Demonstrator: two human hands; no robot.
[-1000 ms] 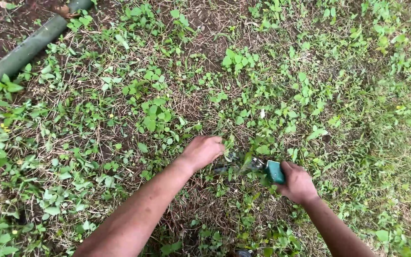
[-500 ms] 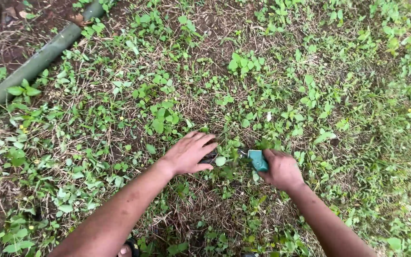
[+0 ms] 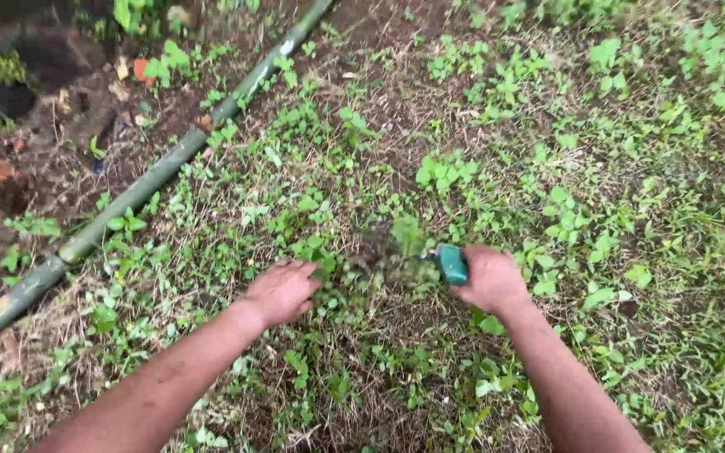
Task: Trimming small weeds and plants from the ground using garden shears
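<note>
A patch of weedy ground (image 3: 597, 168) fills the view from the head camera, low green plants spread thickly over dry brown stalks and dark soil. A long green bamboo pole (image 3: 153, 176) lies aslant across the upper left, with bare earth and scraps of red debris beyond it.

Two bare forearms reach in from the bottom edge. The left hand (image 3: 283, 289) lies palm down on the weeds (image 3: 379, 252), fingers loosely spread and bent among the leaves; whether it has hold of any stems cannot be told. The right hand (image 3: 490, 278) is closed in a fist round a tool with a teal handle (image 3: 452, 264), which juts from the thumb side toward the left hand. The tool's working end is lost in a blur of leaves between the two hands, so its kind cannot be made out.

As for progress, the ground just in front of the wrists looks thinner and browner, which suggests some clearing there, while dense green growth stands uncut above the hands and across the whole right side. By that reckoning most of the patch is left.
</note>
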